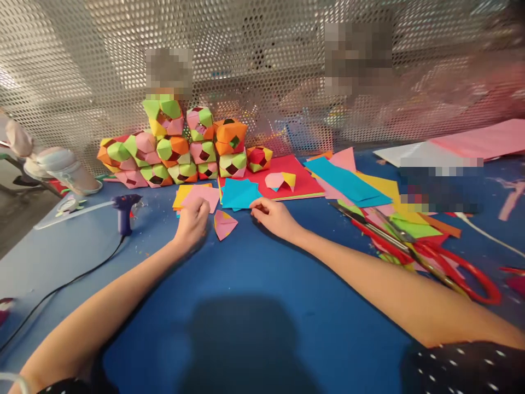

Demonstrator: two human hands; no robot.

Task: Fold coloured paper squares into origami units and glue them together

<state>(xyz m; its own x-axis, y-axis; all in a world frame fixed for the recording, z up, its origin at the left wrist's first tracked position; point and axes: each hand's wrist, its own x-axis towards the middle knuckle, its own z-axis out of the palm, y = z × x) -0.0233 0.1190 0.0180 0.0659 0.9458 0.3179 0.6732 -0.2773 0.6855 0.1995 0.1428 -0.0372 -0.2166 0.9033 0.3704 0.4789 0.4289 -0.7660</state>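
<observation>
Fingers of your left hand [192, 220] are curled loosely into a soft fist, knuckles down on the blue table [254, 284], grasping nothing you can see; fingers of your right hand [274, 214] lie relaxed and slightly bent, tips at the near edge of the teal paper sheet [240, 192], also holding nothing. Item between the hands: one folded pink paper unit [225, 223], yellow showing on its upper left flap, lying flat on the table just beside your left hand and apart from your right. Handling, as a judgement: very light, thin, easily creased or crushed, likely to slide on the smooth table; take it by pinching a folded edge, not the tip. Orientation: roughly triangular, its sharpest corner pointing right toward your right hand, long axis running about left to right. Nearby stock: stack of folded paper cubes [176, 148] at the back, purple glue gun [124, 210] to the left, red-handled scissors [426, 249] to the right.
</observation>
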